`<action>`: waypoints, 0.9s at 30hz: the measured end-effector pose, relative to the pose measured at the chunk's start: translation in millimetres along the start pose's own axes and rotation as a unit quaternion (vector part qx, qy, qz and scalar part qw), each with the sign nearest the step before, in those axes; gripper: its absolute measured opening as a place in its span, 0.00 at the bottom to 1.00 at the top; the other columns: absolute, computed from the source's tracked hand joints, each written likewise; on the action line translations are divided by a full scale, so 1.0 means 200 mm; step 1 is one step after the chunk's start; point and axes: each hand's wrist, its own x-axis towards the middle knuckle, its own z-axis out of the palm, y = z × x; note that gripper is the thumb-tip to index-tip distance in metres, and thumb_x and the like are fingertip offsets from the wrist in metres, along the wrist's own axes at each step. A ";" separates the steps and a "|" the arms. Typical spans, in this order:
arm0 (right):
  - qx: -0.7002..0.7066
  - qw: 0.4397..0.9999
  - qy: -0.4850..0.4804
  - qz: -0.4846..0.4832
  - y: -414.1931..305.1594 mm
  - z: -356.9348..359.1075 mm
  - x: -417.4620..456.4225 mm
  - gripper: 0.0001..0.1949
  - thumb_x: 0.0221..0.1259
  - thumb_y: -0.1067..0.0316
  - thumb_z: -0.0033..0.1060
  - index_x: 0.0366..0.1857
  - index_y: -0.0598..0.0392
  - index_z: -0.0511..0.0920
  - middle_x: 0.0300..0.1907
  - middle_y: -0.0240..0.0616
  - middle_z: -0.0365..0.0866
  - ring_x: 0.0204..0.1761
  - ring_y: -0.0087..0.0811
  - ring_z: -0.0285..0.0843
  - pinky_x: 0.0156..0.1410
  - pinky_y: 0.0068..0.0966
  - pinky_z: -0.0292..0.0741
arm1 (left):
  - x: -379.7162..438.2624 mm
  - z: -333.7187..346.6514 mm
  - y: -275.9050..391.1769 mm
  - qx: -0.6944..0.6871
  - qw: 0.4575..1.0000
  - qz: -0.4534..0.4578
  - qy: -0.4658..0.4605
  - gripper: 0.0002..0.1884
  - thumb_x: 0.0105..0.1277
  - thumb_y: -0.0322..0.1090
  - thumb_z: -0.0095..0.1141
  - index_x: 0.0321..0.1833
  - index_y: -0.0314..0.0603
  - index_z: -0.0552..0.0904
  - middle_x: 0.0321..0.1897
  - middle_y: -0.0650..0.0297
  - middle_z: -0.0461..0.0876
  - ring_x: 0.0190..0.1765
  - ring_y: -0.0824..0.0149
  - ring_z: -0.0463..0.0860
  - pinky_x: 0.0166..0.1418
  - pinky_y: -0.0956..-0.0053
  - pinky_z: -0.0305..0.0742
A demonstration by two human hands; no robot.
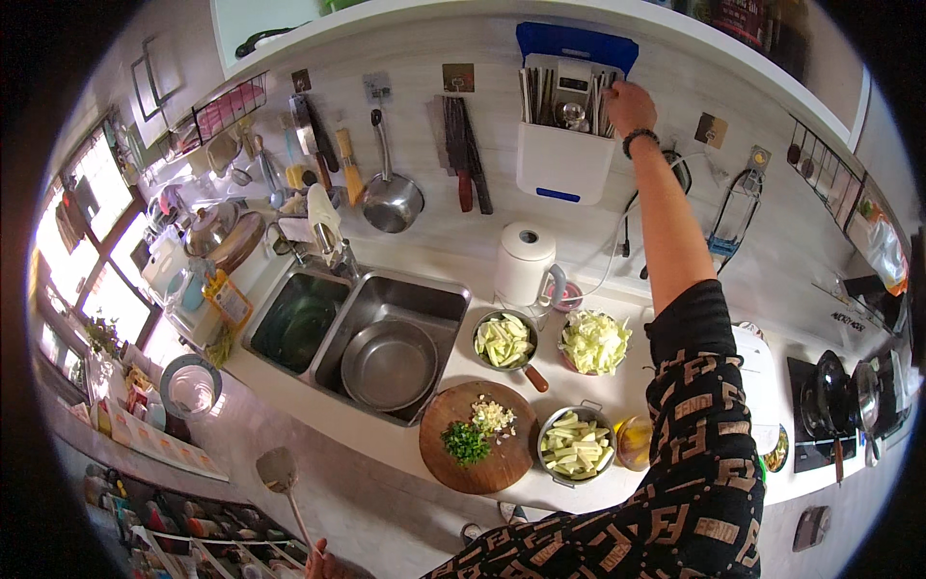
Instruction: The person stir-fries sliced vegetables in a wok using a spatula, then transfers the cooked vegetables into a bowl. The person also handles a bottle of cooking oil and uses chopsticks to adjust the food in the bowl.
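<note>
My right hand (631,108) reaches up to the right side of a white wall-mounted utensil holder (563,163) with a raised blue lid (576,45). Its fingers touch the chopsticks (599,101) standing there; whether they grip any is hidden. Low in the view, my left hand (324,563) holds a metal spatula (278,470) by its handle, away from the counter. Below the holder, a round wooden board (463,412) bears chopped green herbs (466,443) and minced garlic (493,417). Cut pale-green vegetable pieces fill a pan (504,340) and a pot (576,444).
A double sink (391,286) with a metal basin (389,365) lies left of the board. A white kettle (526,264) and a bowl of shredded cabbage (595,342) stand behind. The stove with a black wok (826,398) is at right; a shelf edge (463,16) runs above.
</note>
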 end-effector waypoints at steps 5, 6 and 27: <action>0.032 0.999 0.028 -0.016 -0.03 -0.09 0.08 0.12 0.58 0.56 0.50 0.27 0.52 0.77 0.29 0.42 0.78 0.37 0.48 0.76 0.40 0.42 0.74 | 0.03 -0.02 -0.01 0.052 0.998 0.010 0.034 0.22 0.71 0.38 0.42 0.63 0.32 0.63 0.16 0.71 0.64 0.13 0.79 0.58 0.15 0.83 0.55; 0.049 0.997 0.058 -0.028 -0.03 -0.11 0.07 0.11 0.58 0.57 0.50 0.28 0.52 0.77 0.29 0.42 0.78 0.36 0.48 0.76 0.40 0.41 0.75 | -0.01 0.05 0.02 0.050 0.998 0.006 0.023 0.22 0.71 0.38 0.42 0.63 0.32 0.62 0.16 0.71 0.64 0.13 0.79 0.58 0.15 0.83 0.55; 0.562 0.659 -0.404 0.295 -0.26 -1.24 -1.60 0.11 0.67 0.63 0.46 0.43 0.59 0.73 0.26 0.39 0.83 0.23 0.25 0.81 0.24 0.18 0.78 | 0.14 0.27 0.13 -0.027 0.921 -0.043 -0.386 0.18 0.73 0.36 0.37 0.58 0.29 0.66 0.13 0.69 0.62 0.10 0.76 0.63 0.15 0.77 0.63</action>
